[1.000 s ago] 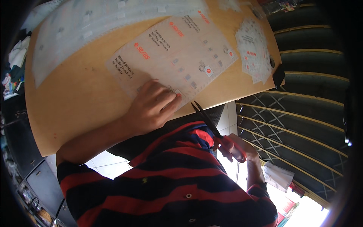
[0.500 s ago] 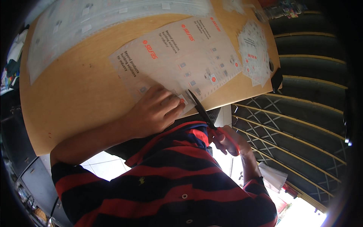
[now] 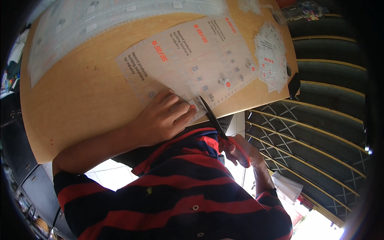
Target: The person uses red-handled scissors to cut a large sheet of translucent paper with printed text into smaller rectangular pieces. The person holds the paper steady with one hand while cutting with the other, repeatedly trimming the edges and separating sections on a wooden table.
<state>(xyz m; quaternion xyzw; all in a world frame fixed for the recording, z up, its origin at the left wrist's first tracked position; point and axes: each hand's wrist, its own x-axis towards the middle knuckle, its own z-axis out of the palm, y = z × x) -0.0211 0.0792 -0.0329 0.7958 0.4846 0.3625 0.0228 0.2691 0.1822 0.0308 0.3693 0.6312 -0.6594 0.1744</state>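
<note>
— Where did we have the printed sheet (image 3: 192,60)?

— It lay flat on the wooden table (image 3: 80,104), its near edge running right up to the table's edge in front of us. It was pale, with orange marks and small squares printed in rows.

— And our hands?

— Our left hand (image 3: 164,118) lay palm down on the sheet's near corner, fingers spread and pressing it to the table, clasping nothing. Our right hand (image 3: 240,150) sat below the table edge, clenched around the red handles of the scissors (image 3: 218,126).

— How did the scissors stand?

— The dark blades pointed up and away from us, their tips reaching the sheet's near edge just beside our left fingertips. We could not tell whether the blades were parted.

— What else lay around?

— A stack of small cut pieces (image 3: 270,56) rested on the table to the right of the sheet, fanned out loosely. A second large pale sheet (image 3: 112,20) stretched along the far side. Our striped shirt (image 3: 176,192) filled the lower view, and a metal lattice (image 3: 312,136) stood to the right, below the table.
</note>
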